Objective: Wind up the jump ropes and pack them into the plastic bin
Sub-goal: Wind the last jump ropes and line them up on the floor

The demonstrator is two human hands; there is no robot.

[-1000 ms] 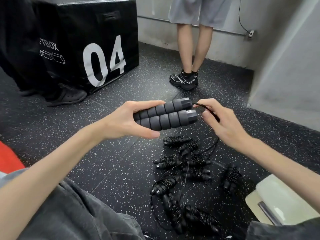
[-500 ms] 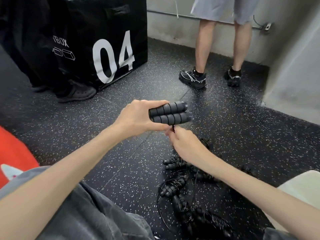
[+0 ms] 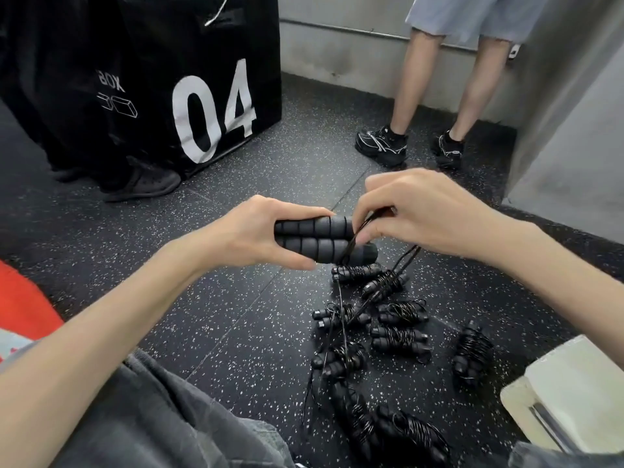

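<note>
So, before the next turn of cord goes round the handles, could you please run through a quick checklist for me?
1. Two foam handles side by side in the left hand: ok.
2. Cord pinched by the right hand: ok.
3. Cord laid across the handles: ok.
4. Loose cord free of the wound ropes on the floor: cannot tell.
5. Plastic bin within reach: ok, probably.

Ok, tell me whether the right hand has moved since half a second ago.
Yes. The right hand has risen from below the paired handles to their far end, pinching the cord there.
</note>
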